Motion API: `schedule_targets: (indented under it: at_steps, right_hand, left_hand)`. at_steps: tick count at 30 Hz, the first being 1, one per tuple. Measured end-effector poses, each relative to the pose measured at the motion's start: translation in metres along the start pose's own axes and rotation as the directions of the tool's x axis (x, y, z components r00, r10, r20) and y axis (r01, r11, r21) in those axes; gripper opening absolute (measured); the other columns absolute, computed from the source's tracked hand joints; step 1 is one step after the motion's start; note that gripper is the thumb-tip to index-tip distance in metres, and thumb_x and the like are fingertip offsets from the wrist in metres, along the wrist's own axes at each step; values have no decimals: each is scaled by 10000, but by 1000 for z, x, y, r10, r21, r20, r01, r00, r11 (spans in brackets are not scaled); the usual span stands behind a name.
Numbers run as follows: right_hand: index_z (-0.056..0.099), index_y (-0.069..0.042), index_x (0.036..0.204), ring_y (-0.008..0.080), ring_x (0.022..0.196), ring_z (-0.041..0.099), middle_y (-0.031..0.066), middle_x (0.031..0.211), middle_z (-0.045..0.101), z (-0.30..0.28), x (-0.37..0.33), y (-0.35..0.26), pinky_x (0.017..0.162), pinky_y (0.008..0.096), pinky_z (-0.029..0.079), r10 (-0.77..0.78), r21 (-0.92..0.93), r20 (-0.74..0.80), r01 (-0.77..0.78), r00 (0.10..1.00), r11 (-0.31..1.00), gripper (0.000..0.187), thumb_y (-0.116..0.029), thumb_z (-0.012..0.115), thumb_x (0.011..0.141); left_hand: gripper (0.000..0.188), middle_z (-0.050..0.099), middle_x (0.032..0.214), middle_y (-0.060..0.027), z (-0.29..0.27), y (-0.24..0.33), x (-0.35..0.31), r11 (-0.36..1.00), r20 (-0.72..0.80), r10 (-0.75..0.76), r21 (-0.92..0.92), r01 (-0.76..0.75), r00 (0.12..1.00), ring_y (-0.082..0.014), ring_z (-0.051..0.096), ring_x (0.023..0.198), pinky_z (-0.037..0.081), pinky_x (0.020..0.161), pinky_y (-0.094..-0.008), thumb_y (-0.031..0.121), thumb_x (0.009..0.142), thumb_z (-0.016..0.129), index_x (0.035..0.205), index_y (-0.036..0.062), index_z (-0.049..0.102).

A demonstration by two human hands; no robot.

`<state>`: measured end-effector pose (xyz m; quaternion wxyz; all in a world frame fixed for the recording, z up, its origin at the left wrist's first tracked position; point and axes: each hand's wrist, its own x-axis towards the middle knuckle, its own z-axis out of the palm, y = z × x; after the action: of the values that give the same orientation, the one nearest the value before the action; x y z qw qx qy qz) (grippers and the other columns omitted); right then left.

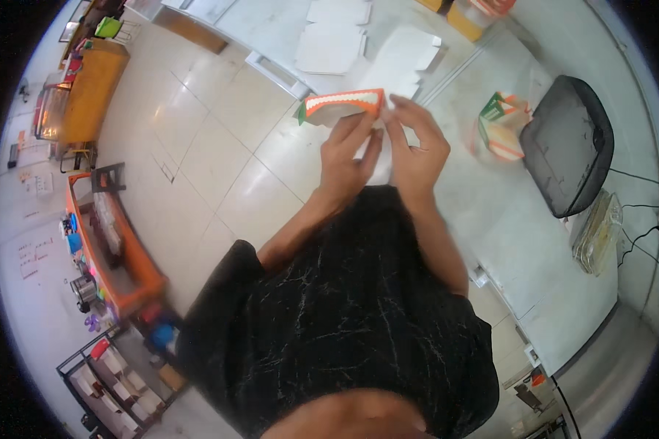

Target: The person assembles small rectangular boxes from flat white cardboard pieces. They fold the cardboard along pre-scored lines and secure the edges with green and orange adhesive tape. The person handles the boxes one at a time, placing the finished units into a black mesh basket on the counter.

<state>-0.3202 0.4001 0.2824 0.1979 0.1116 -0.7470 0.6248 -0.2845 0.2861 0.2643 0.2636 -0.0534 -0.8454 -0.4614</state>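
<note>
Pinching orange, green and white-scalloped card carton [344, 101] from below with left hand [343, 162], at right corner with right hand [422, 150]; held midair near flat white card blanks [331, 48] on pale grey worktop [509, 241]; could crease if squeezed unevenly, or drop if loosened

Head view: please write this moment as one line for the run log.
left hand: holds orange-edged piece | right hand: at piece's right end | nearby: flat white sheets on table
</note>
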Motion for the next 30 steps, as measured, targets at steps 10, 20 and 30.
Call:
schedule_targets:
  at_steps: [10, 20, 30]
  right_hand:
    - [706, -7, 1047, 299, 1048, 635, 174, 1180, 641, 6, -10, 5, 899, 369, 507, -128, -10, 109, 130, 986, 992, 205, -1, 636, 854]
    - [588, 29, 1188, 246, 1049, 615, 171, 1174, 619, -2, -4, 27, 816, 336, 520, 491, 462, 324, -588, 809, 664, 509, -389, 333, 1047]
    - [680, 54, 906, 120, 610, 558, 39, 721, 584, -28, 34, 66, 630, 271, 518, 570, 119, 505, -706, 649, 698, 370, -279, 543, 991]
  left_hand:
    - [455, 672, 1048, -217, -8, 1, -5, 998, -9, -26, -60, 25, 1000, -315, 685, 936, 541, 775, -355, 14, 806, 676, 1249, -33, 586]
    - [119, 685, 895, -48, -31, -19, 17, 994, 119, -7, 109, -6, 993, -186, 672, 855, 536, 867, -397, 44, 840, 665, 954, 74, 679]
    - [166, 607, 942, 67, -55, -41, 5, 862, 665, 160, 266, -432, 729, -137, 585, 1025, 314, 1153, -487, 163, 735, 709, 863, 268, 720]
